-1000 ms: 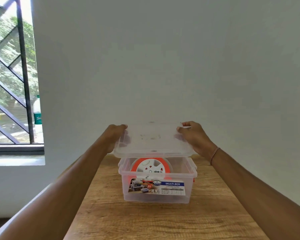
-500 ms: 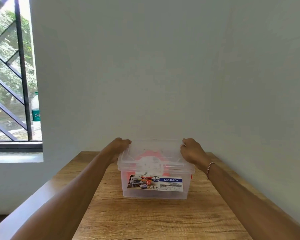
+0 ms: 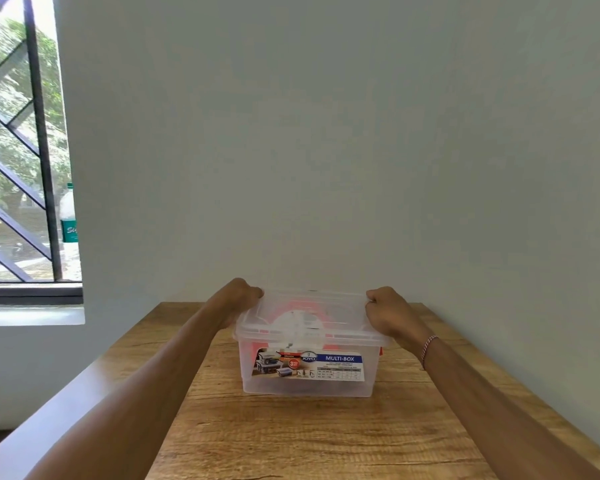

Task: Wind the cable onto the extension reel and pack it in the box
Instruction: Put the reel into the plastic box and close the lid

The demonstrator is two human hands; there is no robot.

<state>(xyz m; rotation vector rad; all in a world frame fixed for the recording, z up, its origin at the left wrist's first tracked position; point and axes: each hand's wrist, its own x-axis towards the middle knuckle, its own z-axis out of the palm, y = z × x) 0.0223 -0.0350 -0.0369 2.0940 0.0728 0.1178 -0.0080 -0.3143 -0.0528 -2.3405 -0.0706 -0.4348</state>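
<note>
A clear plastic box (image 3: 309, 384) with a blue MULTI-BOX label stands on the wooden table (image 3: 309, 438) near the wall. Its clear lid (image 3: 312, 329) lies flat on the box's rim. Through the lid and walls I see the orange and white extension reel (image 3: 300, 315) inside. My left hand (image 3: 238, 299) grips the lid's left end, fingers curled over its edge. My right hand (image 3: 390, 315) grips the lid's right end the same way. The cable itself is not visible.
A pale wall rises just behind the table and along its right side. At the left is a window with a dark metal grille (image 3: 39, 150), and a bottle (image 3: 68, 216) stands on the sill.
Both hands have lowered the lid from above the open box down onto its rim. The reel, seen directly before, now shows only through the lid.
</note>
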